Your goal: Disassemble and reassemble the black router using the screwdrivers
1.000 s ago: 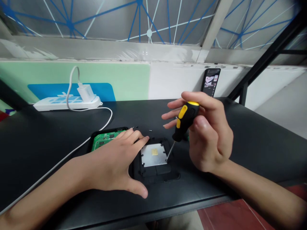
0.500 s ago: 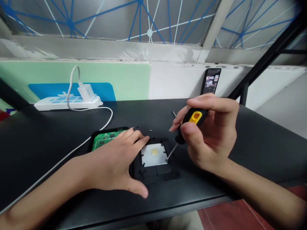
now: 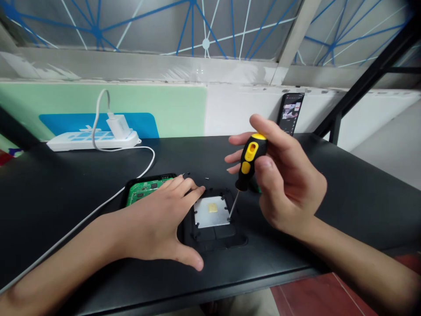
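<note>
The right hand point(image 3: 289, 184) grips a yellow-and-black screwdriver point(image 3: 247, 166), its tip at the right corner of a metal plate point(image 3: 211, 211) in a black casing point(image 3: 215, 237). The left hand point(image 3: 158, 221) lies flat over a green circuit board point(image 3: 142, 191) on the black table point(image 3: 66, 193).

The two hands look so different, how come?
The left hand lies flat and spread, palm down on the black device, while the right hand is raised and curled. The left hand holds nothing; the right hand's grip closes around a yellow-and-black screwdriver. The left hand covers part of the green circuit board; the right hand is off the table, with only the screwdriver tip at the metal plate. Both are bare.
</note>
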The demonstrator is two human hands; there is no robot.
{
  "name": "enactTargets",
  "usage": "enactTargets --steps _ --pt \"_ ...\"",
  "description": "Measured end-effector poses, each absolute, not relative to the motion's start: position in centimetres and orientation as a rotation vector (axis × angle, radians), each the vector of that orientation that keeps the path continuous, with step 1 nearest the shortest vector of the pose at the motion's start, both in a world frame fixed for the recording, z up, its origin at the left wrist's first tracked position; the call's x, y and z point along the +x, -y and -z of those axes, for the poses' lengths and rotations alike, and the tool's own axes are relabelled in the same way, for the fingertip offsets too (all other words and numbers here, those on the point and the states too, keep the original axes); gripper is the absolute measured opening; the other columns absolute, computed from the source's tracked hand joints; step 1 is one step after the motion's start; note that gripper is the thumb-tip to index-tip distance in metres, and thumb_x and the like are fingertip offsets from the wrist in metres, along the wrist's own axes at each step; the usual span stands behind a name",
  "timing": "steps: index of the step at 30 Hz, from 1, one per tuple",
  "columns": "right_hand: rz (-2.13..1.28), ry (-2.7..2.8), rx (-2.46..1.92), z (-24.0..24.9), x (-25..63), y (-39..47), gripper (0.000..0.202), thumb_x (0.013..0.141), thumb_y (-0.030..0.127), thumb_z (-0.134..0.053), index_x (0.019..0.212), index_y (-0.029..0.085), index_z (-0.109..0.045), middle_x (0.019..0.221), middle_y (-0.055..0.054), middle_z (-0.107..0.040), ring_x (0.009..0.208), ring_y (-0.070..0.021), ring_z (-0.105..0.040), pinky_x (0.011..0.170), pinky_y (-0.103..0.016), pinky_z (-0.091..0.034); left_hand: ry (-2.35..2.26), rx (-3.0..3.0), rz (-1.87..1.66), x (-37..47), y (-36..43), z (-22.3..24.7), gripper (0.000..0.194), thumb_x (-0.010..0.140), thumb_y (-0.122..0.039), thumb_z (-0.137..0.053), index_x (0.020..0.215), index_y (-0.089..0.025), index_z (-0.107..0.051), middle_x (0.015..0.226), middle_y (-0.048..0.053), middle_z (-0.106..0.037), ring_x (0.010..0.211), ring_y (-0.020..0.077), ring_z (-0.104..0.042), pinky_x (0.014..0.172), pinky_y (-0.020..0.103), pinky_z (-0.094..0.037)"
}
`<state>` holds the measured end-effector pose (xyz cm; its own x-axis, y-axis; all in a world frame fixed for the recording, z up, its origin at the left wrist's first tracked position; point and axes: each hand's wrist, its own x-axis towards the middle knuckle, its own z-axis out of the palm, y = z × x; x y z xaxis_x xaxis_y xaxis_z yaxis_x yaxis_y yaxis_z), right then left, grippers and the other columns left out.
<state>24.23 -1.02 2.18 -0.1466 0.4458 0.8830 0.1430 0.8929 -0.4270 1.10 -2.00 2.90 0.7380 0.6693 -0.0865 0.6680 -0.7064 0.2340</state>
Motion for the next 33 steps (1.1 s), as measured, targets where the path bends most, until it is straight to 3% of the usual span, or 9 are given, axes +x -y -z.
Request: enactTargets --steps 5,9,15,19,28,33 --pt "-0.136 1.682 -0.518 -2.35 24.16 0.95 0.039 0.093 0.024 -0.067 0.131 0.033 -0.062 0.109 -0.005 -0.065 0.085 -0.0187 -0.068 0.062 -0.034 -0.065 -1.068 2.700 0.020 1.13 2.02 -2.92 0.117 0.068 -0.082 -0.074 0.156 -0.013 -0.040 0.145 0.021 -0.052 0.137 0.0468 -0.044 0.114 0.061 -0.038" --pt "-0.044 1.680 -0.496 -2.46 24.23 0.89 0.033 0.090 0.029 -0.073 0.122 0.034 -0.064 0.104 -0.003 -0.063 0.082 -0.0194 -0.067 0.073 -0.042 -0.066 -1.063 2.690 -0.018 1.10 2.03 -2.81 0.116 0.067 -0.080 -0.076 0.156 -0.015 -0.040 0.146 0.020 -0.052 0.139 0.0473 -0.043 0.115 0.064 -0.037" --pt "-0.246 1.689 -0.508 -2.50 24.10 1.52 0.030 0.101 0.036 -0.054 0.131 0.033 -0.060 0.122 -0.006 -0.065 0.087 -0.0212 -0.072 0.061 -0.037 -0.065 -1.077 2.691 0.028 1.09 2.08 -2.82 0.117 0.068 -0.082 -0.073 0.156 -0.015 -0.040 0.148 0.021 -0.050 0.142 0.0490 -0.040 0.116 0.064 -0.035" --pt "-0.287 1.695 -0.529 -2.27 24.07 1.47 0.036 0.105 0.037 -0.045 0.140 0.035 -0.054 0.123 -0.007 -0.069 0.092 -0.0232 -0.074 0.064 -0.037 -0.066 -1.067 2.697 0.029 1.09 2.03 -3.00 0.116 0.069 -0.082 -0.072 0.156 -0.013 -0.040 0.146 0.020 -0.052 0.139 0.0473 -0.043 0.116 0.062 -0.036" --pt "-0.159 1.620 -0.505 -2.10 23.76 0.95 0.038 0.091 0.026 -0.069 0.128 0.032 -0.062 0.109 -0.004 -0.064 0.080 -0.0175 -0.067 0.057 -0.032 -0.063 -1.085 2.696 0.051 1.32 2.11 -3.17 0.119 0.067 -0.082 -0.074 0.157 -0.012 -0.039 0.146 0.021 -0.051 0.141 0.0470 -0.042 0.117 0.060 -0.035" --pt "-0.074 1.629 -0.436 -2.36 23.98 0.66 0.034 0.089 0.028 -0.074 0.121 0.031 -0.064 0.106 -0.005 -0.061 0.083 -0.0200 -0.067 0.069 -0.039 -0.063 -1.080 2.692 0.061 1.28 2.11 -3.09 0.123 0.067 -0.082 -0.075 0.158 -0.008 -0.037 0.149 0.024 -0.049 0.141 0.0488 -0.040 0.117 0.063 -0.035"
